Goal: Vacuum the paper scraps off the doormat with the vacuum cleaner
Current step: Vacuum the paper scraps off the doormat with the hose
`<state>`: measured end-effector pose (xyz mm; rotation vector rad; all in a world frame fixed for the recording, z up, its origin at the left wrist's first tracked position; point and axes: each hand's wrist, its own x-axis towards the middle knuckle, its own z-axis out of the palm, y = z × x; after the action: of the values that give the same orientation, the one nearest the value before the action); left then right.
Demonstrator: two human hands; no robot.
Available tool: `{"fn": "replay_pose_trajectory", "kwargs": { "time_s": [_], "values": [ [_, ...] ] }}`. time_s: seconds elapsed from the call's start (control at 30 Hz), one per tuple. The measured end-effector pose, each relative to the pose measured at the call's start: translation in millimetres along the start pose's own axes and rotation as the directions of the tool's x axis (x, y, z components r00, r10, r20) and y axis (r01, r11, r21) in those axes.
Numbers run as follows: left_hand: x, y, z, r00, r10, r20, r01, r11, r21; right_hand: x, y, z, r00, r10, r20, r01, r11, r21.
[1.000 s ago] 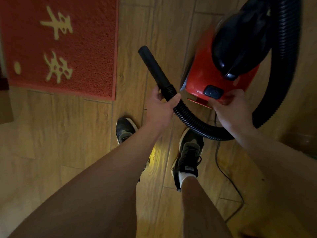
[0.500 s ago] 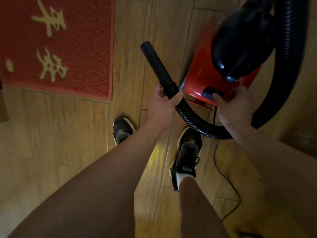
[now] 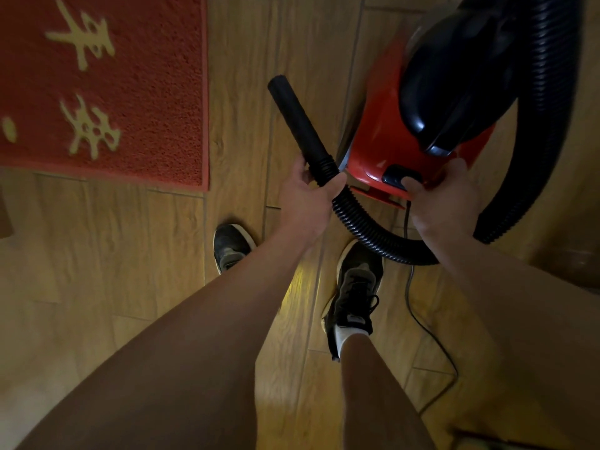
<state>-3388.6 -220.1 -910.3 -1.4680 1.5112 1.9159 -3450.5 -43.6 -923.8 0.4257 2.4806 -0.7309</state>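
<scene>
**Thumb on the switch, nozzle still off the mat**

Clearly the step in hand is starting the machine, not sweeping yet. The right hand [image 3: 444, 203] rests on the near end of the red vacuum [image 3: 389, 138], its thumb pressed on the dark switch [image 3: 397, 177]; the other fingers are hidden behind the body, so I cannot tell how they lie. The left hand [image 3: 308, 199] is curled around the ribbed hose [image 3: 363, 222] just where the smooth black nozzle [image 3: 297, 118] begins, thumb over the top and fingers wrapped beneath.

The nozzle points far and left, over bare wood floor [image 3: 130, 254], apart from the doormat [image 3: 146, 92]. The mat lies far left, red and coarse-piled with yellow characters; its near right corner is closest to the nozzle. No paper scraps show on the part in view.

Next, I judge, the left hand must swing the nozzle left across the mat's edge and lower its mouth to the pile, while the hose loop and cord [image 3: 422, 319] trail clear of the shoes [image 3: 354, 287].
</scene>
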Motion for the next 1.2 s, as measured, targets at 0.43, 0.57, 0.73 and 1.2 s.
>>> {"fn": "replay_pose_trajectory", "kwargs": {
  "time_s": [0.43,0.57,0.73,1.2],
  "values": [
    [-4.1,3.3,-17.7,1.000,-0.002,0.028,0.002,1.000,0.001,-21.6,-7.3,1.5,1.000,-0.024,0.018,0.025,1.000,-0.011],
    [-6.1,3.7,-32.3,1.000,0.010,0.017,-0.009,1.000,-0.020,-34.3,-16.7,5.5,0.997,-0.075,0.017,0.075,0.996,-0.040],
    [-8.9,5.7,-59.1,0.999,0.038,-0.025,-0.038,0.999,-0.009,-52.8,-36.5,14.7,0.982,-0.168,0.085,0.179,0.973,-0.148],
    [-22.0,28.7,-141.0,0.981,0.137,-0.140,-0.144,0.989,-0.043,-88.9,-119.5,35.5,0.845,-0.434,0.313,0.535,0.712,-0.455]
  ]
}}
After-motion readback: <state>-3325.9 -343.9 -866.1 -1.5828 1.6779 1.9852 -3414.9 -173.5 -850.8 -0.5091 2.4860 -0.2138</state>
